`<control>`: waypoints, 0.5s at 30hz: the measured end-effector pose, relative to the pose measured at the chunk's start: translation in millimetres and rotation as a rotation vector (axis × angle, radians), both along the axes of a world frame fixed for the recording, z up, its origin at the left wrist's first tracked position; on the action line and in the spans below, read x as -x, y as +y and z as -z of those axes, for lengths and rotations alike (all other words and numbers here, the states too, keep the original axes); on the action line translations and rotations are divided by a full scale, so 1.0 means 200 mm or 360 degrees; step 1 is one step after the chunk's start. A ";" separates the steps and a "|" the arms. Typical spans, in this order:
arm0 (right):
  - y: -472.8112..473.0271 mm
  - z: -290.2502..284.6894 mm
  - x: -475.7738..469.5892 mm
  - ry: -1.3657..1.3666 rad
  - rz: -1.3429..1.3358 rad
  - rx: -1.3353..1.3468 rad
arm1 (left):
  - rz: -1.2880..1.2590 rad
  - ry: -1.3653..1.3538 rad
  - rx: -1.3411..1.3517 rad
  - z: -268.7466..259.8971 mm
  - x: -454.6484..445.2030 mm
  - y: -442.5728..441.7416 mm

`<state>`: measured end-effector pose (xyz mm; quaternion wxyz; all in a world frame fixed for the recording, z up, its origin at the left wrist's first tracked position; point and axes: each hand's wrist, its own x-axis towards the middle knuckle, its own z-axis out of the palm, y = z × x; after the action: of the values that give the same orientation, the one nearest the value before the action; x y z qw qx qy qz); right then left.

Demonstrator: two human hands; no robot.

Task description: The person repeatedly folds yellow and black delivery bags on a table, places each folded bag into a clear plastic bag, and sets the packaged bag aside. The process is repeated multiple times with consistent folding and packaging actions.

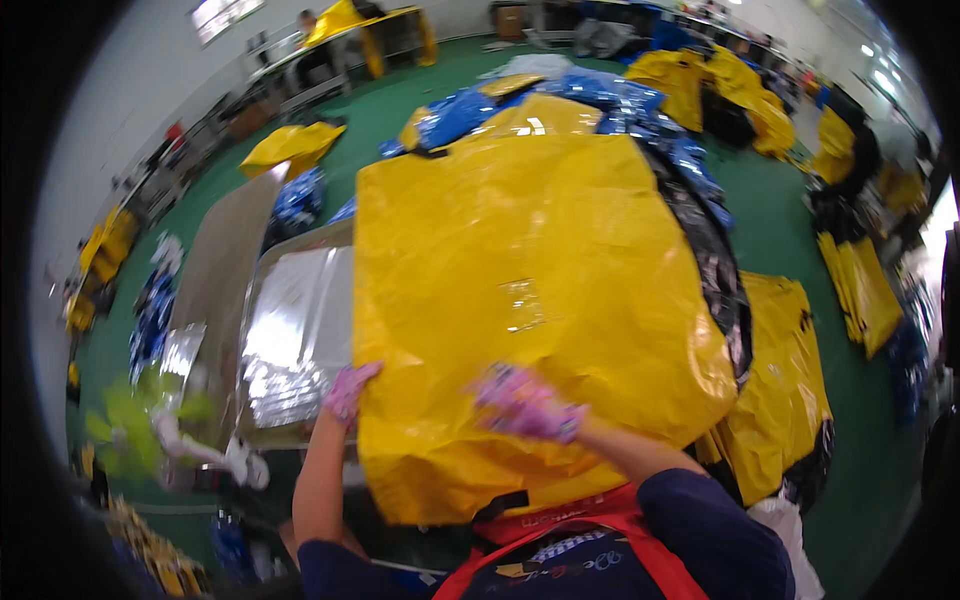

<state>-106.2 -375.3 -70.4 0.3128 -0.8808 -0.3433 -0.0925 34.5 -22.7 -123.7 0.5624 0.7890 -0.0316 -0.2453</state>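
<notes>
A large yellow plastic sheet or bag (525, 240) lies spread before me over a table, with a black strip (705, 255) along its right side. My left hand (352, 391), in a pink patterned glove, is at the yellow material's left edge; whether the fingers pinch it is unclear. My right hand (525, 403), gloved alike and blurred, is over the lower middle of the yellow material; its fingers are not clear. Clear plastic packaging (292, 330) lies on the table to the left of the yellow material.
A green fan (150, 420) is clamped near the table's left corner. Blue plastic (457, 120) and yellow pieces (292, 146) lie on the green floor beyond. More yellow material (780, 375) hangs or lies at right. People work at the far right and at a far table (352, 34).
</notes>
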 end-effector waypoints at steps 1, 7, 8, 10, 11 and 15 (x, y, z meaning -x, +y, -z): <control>-0.26 -0.10 -0.03 -0.0101 0.0338 -0.0140 | -0.0088 -0.0035 0.0228 0.03 0.01 0.02; -1.98 0.29 0.62 -0.0256 0.3035 0.0051 | -0.0402 -0.0199 0.0162 -0.31 0.05 -0.08; -2.10 0.49 0.77 -0.0127 0.3171 0.0065 | -0.0417 -0.0336 -0.0013 -0.36 0.02 -0.10; -2.29 0.80 1.08 -0.0139 0.3131 0.0146 | -0.0321 -0.0620 -0.0128 -0.40 -0.04 -0.19; -2.41 0.88 1.29 -0.0440 0.2943 0.0342 | -0.0185 -0.0758 -0.0040 -0.38 -0.11 -0.29; -1.99 0.75 0.97 -0.0137 0.2596 -0.1853 | -0.0269 -0.1029 -0.0533 -0.72 -0.03 -0.06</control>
<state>-301.1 -774.1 -219.8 0.5235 -0.5526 0.4530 -0.4641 40.7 -34.0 19.5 0.4048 0.9066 -0.1016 0.0621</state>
